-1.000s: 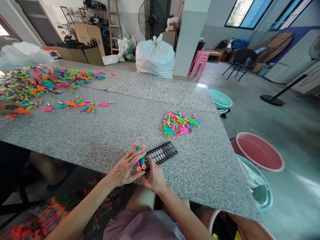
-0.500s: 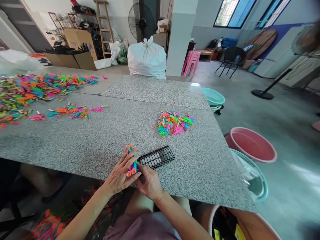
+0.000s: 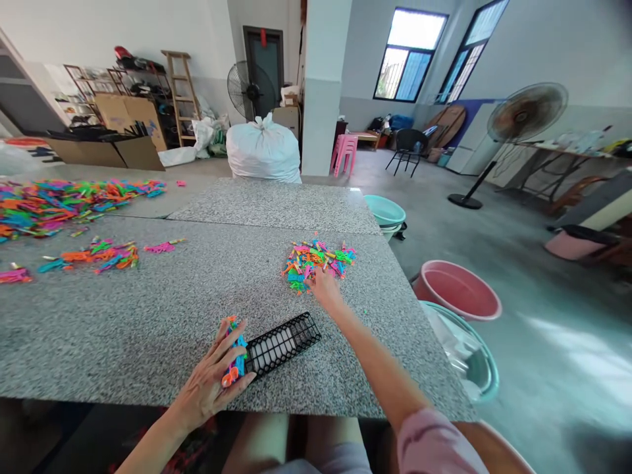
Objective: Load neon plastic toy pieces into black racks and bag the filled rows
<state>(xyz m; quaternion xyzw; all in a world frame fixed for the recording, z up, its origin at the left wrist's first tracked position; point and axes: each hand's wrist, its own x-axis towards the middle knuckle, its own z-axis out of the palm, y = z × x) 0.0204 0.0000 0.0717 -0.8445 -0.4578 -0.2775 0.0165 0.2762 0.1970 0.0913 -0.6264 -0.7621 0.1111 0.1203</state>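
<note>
Oblong black lattice tray (image 3: 284, 343) is lying aslant at lower centre. Your left hand (image 3: 210, 378) is clasping bright plastic pieces (image 3: 240, 366) at its left end; your right hand (image 3: 326, 289), earlier alongside, is now touching the mixed pile (image 3: 299, 263) at centre, grip unclear. Teal basin (image 3: 493, 376), lower right, is holding clear plastic (image 3: 451, 343).

The table (image 3: 197, 296) (speckled grey) carries a black grid tray (image 3: 302, 334) and heaps of bright plastic pieces (image 3: 306, 259)
</note>
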